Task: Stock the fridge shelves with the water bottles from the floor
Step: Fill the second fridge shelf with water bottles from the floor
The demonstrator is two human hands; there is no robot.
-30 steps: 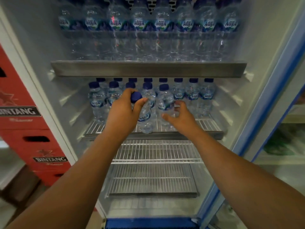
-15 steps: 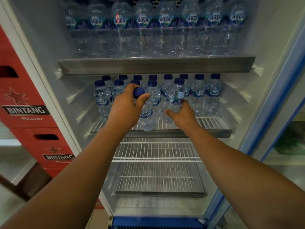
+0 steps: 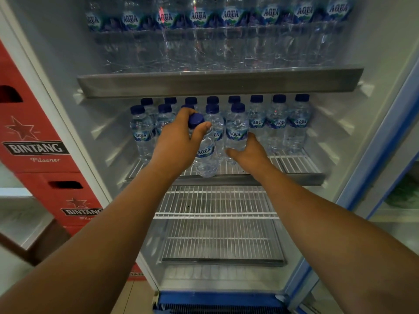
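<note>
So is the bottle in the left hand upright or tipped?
Slightly tipped: the left hand grips the bottle near its cap, which leans left of its base; the neighbouring bottle stands straight.

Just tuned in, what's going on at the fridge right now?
A person is stocking the middle shelf with small water bottles. The left hand grips the front bottle around its neck, at the shelf's front edge. The right hand holds the lower part of a neighbouring bottle standing upright on the shelf.
</note>
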